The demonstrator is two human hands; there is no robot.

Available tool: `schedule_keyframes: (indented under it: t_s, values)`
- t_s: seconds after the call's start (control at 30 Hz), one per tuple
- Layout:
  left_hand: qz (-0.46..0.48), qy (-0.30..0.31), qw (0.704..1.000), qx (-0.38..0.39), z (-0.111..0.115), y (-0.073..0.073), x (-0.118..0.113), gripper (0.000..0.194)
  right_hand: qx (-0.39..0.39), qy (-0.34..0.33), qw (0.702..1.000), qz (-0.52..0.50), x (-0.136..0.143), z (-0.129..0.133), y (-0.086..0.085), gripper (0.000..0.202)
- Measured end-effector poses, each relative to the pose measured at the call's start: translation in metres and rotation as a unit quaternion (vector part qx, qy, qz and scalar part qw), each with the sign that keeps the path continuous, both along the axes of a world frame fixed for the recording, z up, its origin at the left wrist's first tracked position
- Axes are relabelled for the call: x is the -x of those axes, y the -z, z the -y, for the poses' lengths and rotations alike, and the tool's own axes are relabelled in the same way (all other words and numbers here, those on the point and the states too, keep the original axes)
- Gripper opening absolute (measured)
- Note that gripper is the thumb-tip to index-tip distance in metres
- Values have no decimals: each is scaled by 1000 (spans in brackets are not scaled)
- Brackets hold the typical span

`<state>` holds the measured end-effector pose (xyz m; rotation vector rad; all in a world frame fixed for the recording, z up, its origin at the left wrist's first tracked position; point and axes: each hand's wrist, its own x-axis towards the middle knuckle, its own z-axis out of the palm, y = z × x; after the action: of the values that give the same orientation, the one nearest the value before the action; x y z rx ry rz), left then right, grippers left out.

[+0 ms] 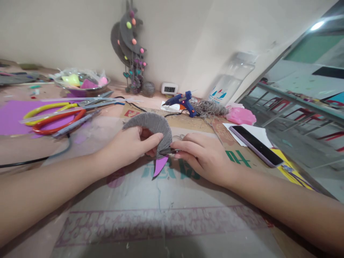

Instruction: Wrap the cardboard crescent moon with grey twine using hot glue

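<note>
- In the middle of my view, just above the cardboard [228, 222] under its see-through cover, I have the grey crescent [161, 125] between the two hands, its curve bulging up and to the right and its hollow facing down and to the left.
- Its lower horn, a purple tip [160, 166] with a dark edge, points down toward me and a little left; this end matters most to me, and the right fingers are nearer to it.
- I see the left hand [126, 143] reach in from the hollow side, thumb over the grey face and fingers bent behind, clamped on the crescent.
- The right hand [206, 156] comes in from the outer side, thumb and fingers drawn close on a small dark tool [168, 151]; I cannot tell what it is.
- That tool lies across the lower horn, just above the purple, roughly crosswise to the horn's length.
- Beyond the crescent, I have the blue glue gun [185, 102] behind and to the right, with the loose yarn [211, 108] beside it, so I judge the far side tighter than the near side.
- The scissors [44, 131] lie well apart on the left; the phone [256, 146] rests to the right, near the slanting table edge.
- Toward me, I read more room over the cardboard for the horn to swing.
</note>
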<state>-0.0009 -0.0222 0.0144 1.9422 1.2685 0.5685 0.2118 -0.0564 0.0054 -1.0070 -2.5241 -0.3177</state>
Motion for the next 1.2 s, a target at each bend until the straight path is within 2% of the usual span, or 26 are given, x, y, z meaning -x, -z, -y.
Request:
schedule_keyframes:
  t_s: [0.17, 0.57, 0.83, 1.2]
  values:
    - [-2, 3, 1000, 4, -1, 2, 0, 39, 22, -1, 1000, -11, 0, 0, 1, 26]
    - [10, -10, 1000, 19, -2, 2, -1, 37, 18, 23, 999, 19, 0, 1, -1, 26]
    - [23, -1, 999, 32, -2, 3, -1, 35, 46, 8, 999, -8, 0, 1, -1, 25]
    - [8, 17, 1000, -7, -3, 4, 0, 37, 77, 10, 997, -19, 1, 1, -4, 25]
